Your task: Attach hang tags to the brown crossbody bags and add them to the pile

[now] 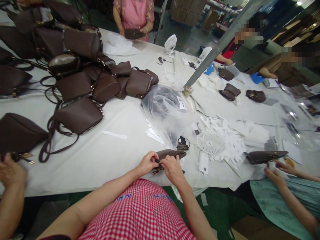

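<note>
A dark brown bag (170,153) lies at the table's front edge, just ahead of my checked apron. My left hand (149,163) pinches the bag's near left part, fingers closed. My right hand (172,167) is on the bag beside it, its fingers bent and gripping the near edge. The fingertips of both hands almost meet. Small metal parts hang below the bag near my left hand. Just beyond the bag lies a black tag (182,143), and a clear plastic bag (167,110) with dark contents rests farther back.
Brown bags (77,115) with straps pile up at left. A white fan (211,142) and white strips (235,143) lie to the right. A metal pole (212,56) rises from the table (120,166). Co-workers' hands work at both sides and across the table.
</note>
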The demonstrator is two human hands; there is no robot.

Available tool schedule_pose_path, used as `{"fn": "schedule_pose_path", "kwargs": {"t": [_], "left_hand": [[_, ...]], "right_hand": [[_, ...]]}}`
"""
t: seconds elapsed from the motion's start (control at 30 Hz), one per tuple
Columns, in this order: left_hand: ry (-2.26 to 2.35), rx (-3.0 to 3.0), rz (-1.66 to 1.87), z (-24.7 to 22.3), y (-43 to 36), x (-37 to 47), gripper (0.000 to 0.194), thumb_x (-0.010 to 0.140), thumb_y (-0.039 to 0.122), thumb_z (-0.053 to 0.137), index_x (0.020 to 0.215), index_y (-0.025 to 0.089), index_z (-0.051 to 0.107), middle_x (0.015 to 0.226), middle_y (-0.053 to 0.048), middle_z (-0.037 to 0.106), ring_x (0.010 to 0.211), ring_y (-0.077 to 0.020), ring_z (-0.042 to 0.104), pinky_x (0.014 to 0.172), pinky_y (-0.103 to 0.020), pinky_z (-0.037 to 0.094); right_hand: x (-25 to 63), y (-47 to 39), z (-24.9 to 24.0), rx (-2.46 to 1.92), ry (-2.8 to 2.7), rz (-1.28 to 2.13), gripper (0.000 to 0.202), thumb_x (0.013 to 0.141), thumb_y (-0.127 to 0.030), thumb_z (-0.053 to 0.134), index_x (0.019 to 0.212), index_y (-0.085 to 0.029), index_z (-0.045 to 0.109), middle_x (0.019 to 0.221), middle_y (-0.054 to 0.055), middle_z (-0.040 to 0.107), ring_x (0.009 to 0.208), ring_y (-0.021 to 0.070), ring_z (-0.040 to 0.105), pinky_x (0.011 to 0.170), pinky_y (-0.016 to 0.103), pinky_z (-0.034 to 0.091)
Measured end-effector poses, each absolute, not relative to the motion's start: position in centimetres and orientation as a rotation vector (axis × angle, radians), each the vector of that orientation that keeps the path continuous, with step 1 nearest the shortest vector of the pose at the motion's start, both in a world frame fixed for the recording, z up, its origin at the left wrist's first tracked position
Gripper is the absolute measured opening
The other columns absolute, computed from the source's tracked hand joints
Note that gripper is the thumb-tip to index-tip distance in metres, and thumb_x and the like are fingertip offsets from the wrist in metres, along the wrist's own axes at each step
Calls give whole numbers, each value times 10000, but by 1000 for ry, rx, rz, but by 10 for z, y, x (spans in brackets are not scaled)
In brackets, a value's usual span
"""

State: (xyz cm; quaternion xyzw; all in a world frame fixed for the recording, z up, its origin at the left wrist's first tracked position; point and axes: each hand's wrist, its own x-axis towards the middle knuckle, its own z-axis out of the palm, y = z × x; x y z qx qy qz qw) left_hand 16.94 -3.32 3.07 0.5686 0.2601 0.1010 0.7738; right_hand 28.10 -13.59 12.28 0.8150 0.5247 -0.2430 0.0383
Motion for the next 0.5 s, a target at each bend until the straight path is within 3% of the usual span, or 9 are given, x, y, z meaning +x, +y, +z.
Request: {"fn": "schedule_pose_path", "kwargs": {"t": [0.33, 0.5], "left_hand": [[588, 1559, 361, 34, -41, 184, 227, 536, -1, 458, 682, 173, 447, 713, 41, 422, 634, -106, 374, 585, -228, 311], [411, 1285, 171, 31, -27, 173, 233, 638, 105, 560, 862, 167, 541, 737, 38, 473, 640, -109, 443, 597, -231, 371]], "right_hand": [[274, -126, 126, 2407, 1568, -613, 238, 919, -196, 435, 949, -250, 665, 921, 41, 594, 919, 213, 499, 1040, 539, 201], [278, -133, 125, 2512, 1512, -585, 216, 915, -215, 472, 960, -278, 674, 909, 37, 590, 914, 218, 514, 994, 530, 267]]}}
